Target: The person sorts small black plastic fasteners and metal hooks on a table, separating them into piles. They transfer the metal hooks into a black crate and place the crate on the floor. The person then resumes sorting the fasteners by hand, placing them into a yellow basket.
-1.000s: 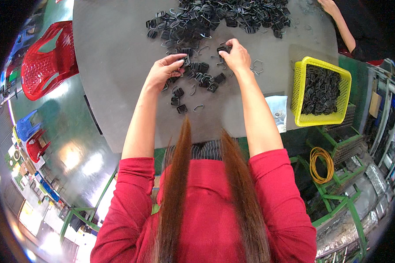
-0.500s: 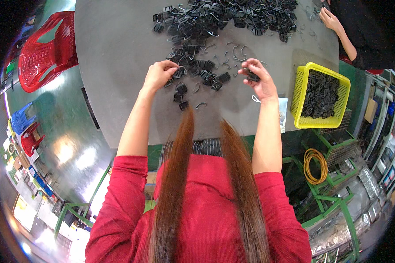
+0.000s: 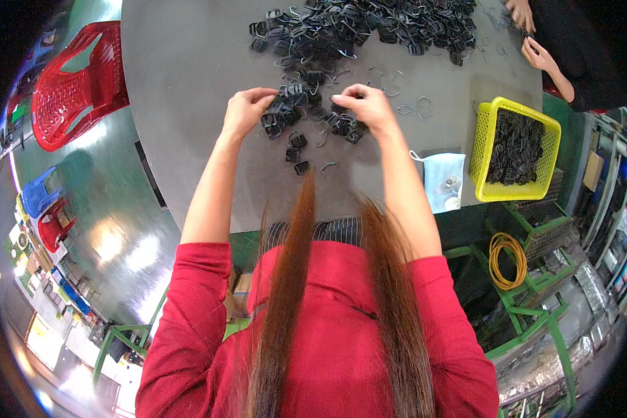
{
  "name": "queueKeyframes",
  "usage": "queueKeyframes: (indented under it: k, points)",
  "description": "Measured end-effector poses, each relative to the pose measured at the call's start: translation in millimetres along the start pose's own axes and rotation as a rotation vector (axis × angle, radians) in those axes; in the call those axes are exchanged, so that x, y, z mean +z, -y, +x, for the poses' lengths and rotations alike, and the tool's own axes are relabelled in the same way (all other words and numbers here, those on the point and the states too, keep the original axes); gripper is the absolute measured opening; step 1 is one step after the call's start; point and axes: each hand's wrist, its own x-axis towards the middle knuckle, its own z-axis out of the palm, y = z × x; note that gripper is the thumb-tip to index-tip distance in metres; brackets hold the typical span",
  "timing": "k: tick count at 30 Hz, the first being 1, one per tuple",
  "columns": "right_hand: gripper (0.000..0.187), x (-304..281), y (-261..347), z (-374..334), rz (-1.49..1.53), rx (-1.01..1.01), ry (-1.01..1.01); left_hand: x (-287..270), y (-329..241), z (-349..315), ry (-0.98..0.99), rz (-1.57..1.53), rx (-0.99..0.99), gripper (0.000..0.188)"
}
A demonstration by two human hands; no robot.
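Small black plastic buckles [image 3: 275, 122] lie in a loose cluster on the grey table in front of me, with thin bent wire hooks [image 3: 322, 138] among them. At the cluster's left edge, my left hand [image 3: 246, 111] has thumb and fingers pinched together by a buckle; what is between the tips is too small to make out. My right hand [image 3: 370, 110] reaches over the cluster's right side, thumb and forefinger closed at the tips. Its other fingers are curled, and whatever they hold is hidden. A larger heap of buckles [image 3: 369, 28] spreads across the far side.
A yellow basket [image 3: 479, 157] of black parts stands at the table's right edge. Beside my right forearm lies a light-blue face mask [image 3: 444, 182]. Another person's hands [image 3: 536, 52] work at the far right corner. A red chair [image 3: 83, 87] stands left of the table.
My right hand has moved left from beside the cluster to over it, its spread fingers now closed; the buckle seen in it is hidden. My left hand stays near the same buckles.
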Motion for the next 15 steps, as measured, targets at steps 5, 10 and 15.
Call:
queueKeyframes:
  k: [5, 10, 15]
  points:
    - [0.011, -17.8, 28.4, -32.3, 0.649, 0.106, 0.095, -8.8, 16.6, -15.8, 0.217, -0.367, -0.172, 0.021]
    - [0.030, 13.4, 6.7, 3.0, -0.707, -0.110, -0.164, -1.6, -16.8, -23.1, 0.427, -1.047, -0.307, 0.021]
    - [0.034, 31.7, 17.6, -4.9, -0.881, 0.010, -0.205, 39.8, -21.4, -12.9, 0.028, -0.057, -0.102, 0.031]
